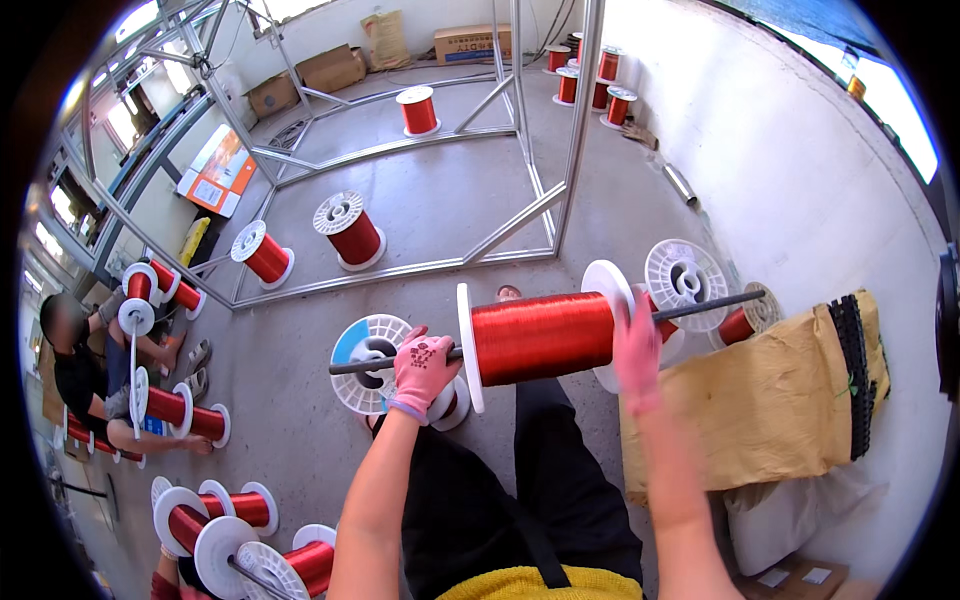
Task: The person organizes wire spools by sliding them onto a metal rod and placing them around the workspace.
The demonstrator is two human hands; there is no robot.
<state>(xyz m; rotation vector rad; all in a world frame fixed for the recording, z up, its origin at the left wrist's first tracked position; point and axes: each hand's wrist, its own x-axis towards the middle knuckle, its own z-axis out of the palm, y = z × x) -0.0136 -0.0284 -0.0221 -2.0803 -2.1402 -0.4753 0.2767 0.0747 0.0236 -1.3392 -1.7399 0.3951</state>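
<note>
A large spool (543, 338) of red wire with white flanges is held level in front of me, a dark rod (710, 303) running through its middle. My left hand (424, 362), in a pink glove, is wrapped round the rod just left of the spool. My right hand (637, 350), also gloved in pink, is smeared by motion at the right flange; its fingers cannot be made out. Below the left hand stands another spool (347, 340) with a blue patch on its white flange. Beyond the right hand are a white-flanged spool (667, 262) and another red spool (737, 325).
A metal frame (400, 276) spans the floor ahead, with red spools (352, 240) in and around it. To my right, a tan sack (750, 405) lies by the white wall (830, 190). At left, a co-worker (80, 375) sits among spools; more spools (225, 555) stand at lower left.
</note>
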